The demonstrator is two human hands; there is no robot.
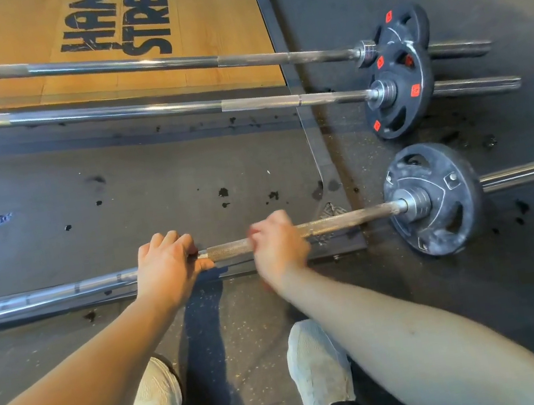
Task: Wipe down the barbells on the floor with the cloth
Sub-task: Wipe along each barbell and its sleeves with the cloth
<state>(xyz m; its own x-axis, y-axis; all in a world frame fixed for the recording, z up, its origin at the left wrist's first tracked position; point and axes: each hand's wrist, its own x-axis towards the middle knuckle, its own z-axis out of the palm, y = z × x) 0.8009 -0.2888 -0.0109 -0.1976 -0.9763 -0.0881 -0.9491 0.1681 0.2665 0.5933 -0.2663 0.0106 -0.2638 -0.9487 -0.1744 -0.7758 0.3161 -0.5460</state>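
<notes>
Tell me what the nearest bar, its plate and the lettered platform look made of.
The nearest bar: metal, likely steel; dull knurled grip section, shiny and smooth further left. Its plate: dark, matte, whitish scuffs; rubber-coated or painted iron, cannot tell. The platform: wood, by its grain and board seams, black printed letters.

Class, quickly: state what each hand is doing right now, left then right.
Left hand: gripping the nearest steel barbell, fingers curled over its shaft.
Right hand: motion-blurred, but curled round that barbell's knurled section; no cloth visible.

floor [119,196]: dark rubber, pitted | on it: near barbell [348,219], middle barbell [141,112], far barbell [134,64]
</notes>
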